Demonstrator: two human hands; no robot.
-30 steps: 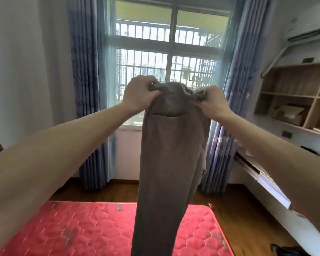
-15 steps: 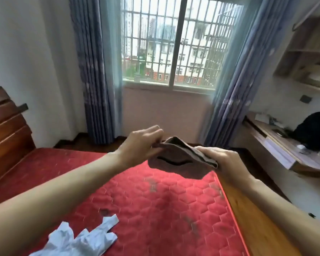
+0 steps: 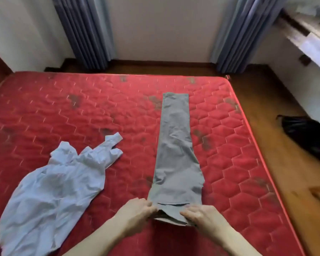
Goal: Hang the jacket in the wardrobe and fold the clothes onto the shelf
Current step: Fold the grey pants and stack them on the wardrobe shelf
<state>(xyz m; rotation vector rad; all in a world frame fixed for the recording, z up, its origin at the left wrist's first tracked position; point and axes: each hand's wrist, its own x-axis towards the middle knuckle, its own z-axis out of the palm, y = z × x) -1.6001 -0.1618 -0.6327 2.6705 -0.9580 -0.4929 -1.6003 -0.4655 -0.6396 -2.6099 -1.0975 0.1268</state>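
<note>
Two hands are working at the near end of the grey trousers [image 3: 175,156], which are lying stretched lengthwise on the red mattress [image 3: 81,111], likely so the legs sit flat before folding: the left hand [image 3: 137,211] is pinching the waistband's left corner and the right hand [image 3: 201,215] is pressing or perhaps pinching the right corner, the blur making that hard to settle. Lying crumpled just left of them, apart from the trousers, a white shirt [image 3: 50,193] is waiting, while a black bag [image 3: 307,137] is sitting on the wooden floor [image 3: 277,159] beyond the bed's right edge, neither blocking the fold.
</note>
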